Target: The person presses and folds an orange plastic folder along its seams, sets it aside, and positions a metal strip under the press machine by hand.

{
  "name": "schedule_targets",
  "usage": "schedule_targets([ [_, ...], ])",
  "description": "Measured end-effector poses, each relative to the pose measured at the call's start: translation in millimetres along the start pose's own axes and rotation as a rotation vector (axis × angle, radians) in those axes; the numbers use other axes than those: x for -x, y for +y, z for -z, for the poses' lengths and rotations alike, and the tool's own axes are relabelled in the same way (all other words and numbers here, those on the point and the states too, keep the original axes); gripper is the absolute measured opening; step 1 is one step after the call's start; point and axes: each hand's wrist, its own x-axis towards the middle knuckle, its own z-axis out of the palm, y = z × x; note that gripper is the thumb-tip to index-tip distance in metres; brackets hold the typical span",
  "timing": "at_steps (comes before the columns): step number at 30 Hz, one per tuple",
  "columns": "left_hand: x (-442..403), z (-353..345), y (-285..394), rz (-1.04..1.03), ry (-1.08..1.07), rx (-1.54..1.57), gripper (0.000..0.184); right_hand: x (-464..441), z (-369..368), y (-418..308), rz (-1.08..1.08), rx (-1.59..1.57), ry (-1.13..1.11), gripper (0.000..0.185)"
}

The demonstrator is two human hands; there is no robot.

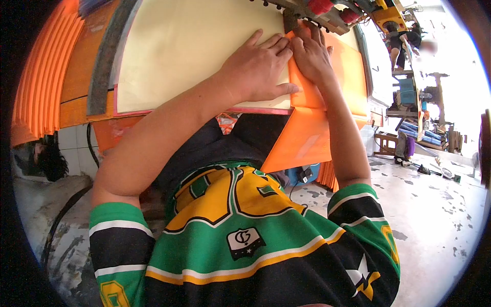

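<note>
My left hand [261, 66] lies palm down at the right edge of a cream board [179, 56] with a pinkish-red border. Its fingers are spread, and its thumb reaches over an orange sheet [348, 71]. Close beside it, my right hand [313, 56] rests on that folded orange sheet with fingers stretched forward, tips near a dark metal piece [290, 19]. The sheet's near part [299, 140] hangs down past the board's front edge. Neither hand is seen gripping anything.
A machine bar [327, 18] with red knobs [350, 15] crosses just beyond my hands. A dark metal rail [105, 56] flanks the board. Stacked orange sheets [46, 66] stand at left. Another person [401, 46] is in the right background, near blue bundles [422, 132].
</note>
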Motion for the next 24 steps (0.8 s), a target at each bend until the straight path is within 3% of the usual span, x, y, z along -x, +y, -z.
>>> schedule_targets([
  [11, -4, -9, 14, 0.075, 0.071, -0.008, 0.096, -2, -1, 4, -0.008, -0.021, -0.063, 0.059],
  [24, -2, -7, 15, 0.093, -0.003, -0.009, 0.104, -1, 2, -2, -0.033, 0.02, -0.082, 0.059],
])
